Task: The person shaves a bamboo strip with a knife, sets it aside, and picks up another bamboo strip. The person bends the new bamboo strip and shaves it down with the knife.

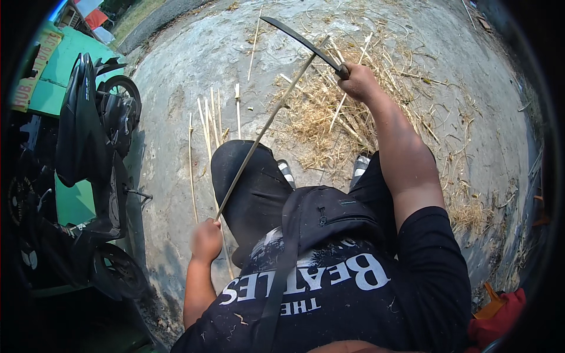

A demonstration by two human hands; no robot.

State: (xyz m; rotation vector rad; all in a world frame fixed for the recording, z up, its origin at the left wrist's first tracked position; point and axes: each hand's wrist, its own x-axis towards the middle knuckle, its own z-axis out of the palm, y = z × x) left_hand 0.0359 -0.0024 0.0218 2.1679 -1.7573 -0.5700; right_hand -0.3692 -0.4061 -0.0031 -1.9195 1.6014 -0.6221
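My left hand (207,241) is closed round the near end of a long, thin bamboo stick (261,147). The stick slants up and away to the right, passing over my left knee. My right hand (358,82) grips the handle of a machete (297,37) with a dark, slightly curved blade pointing to the far left. Near the stick's far end the blade crosses it; whether the edge touches the stick I cannot tell. Below the machete, a heap of pale shavings (321,132) lies on the ground beyond my feet.
Several cut bamboo sticks (238,109) lie on the concrete ground (170,76) beyond and beside my left knee. Black motorcycles (88,129) stand at the left before a green panel (52,97). A red bag (500,322) is at the lower right. Loose strips litter the right side.
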